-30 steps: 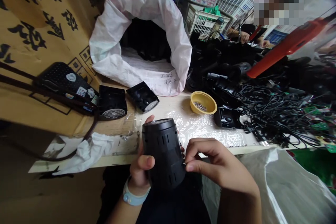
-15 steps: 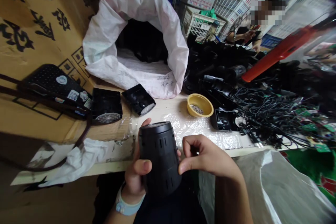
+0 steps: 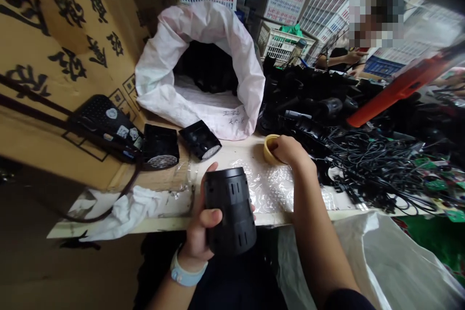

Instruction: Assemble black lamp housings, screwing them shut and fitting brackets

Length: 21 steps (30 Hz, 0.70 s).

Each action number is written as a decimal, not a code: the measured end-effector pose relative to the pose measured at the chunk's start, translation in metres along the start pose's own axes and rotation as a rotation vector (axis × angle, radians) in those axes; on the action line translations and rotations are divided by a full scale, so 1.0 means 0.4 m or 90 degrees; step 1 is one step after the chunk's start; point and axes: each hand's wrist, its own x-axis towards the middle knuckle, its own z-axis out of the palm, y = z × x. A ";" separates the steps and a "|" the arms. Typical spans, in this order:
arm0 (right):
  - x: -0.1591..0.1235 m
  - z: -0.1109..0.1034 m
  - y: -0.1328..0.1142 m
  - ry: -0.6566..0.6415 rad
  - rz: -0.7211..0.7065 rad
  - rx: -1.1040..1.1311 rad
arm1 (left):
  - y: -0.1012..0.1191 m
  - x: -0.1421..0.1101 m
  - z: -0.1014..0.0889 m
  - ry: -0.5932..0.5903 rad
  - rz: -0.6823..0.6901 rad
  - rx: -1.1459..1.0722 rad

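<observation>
My left hand [image 3: 200, 230] is wrapped round a black cylindrical housing [image 3: 230, 210] with slots in its side, held tilted above my lap at the table's front edge. My right hand [image 3: 289, 150] reaches into the small yellow bowl [image 3: 269, 154], its fingertips hidden inside. In the earlier frame small metal screws show in that bowl; now the hand covers them. Two black square parts with round perforated ends, one on the left [image 3: 160, 147] and one beside it [image 3: 201, 140], lie on the table beyond the housing.
A white woven sack [image 3: 160, 68] with black items inside stands behind. At right lie tangled black cables [image 3: 358, 155] and green circuit boards. Bubble wrap [image 3: 278, 186] covers part of the table [image 3: 181, 223]. A red-orange bar [image 3: 395, 89] slants overhead. Another person sits beyond.
My right hand has left the side of the housing and moved forward and right into the yellow bowl. My left hand still holds the housing. The view has shifted slightly.
</observation>
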 end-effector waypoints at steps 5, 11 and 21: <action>0.011 0.014 -0.020 -0.022 -0.005 -0.098 | -0.007 0.007 -0.002 0.010 0.018 -0.004; 0.013 0.017 0.003 -0.002 -0.017 -0.069 | -0.002 0.014 0.010 0.037 0.022 -0.030; -0.243 -0.040 -0.025 0.074 -0.408 0.484 | -0.014 0.034 0.031 0.183 0.109 0.086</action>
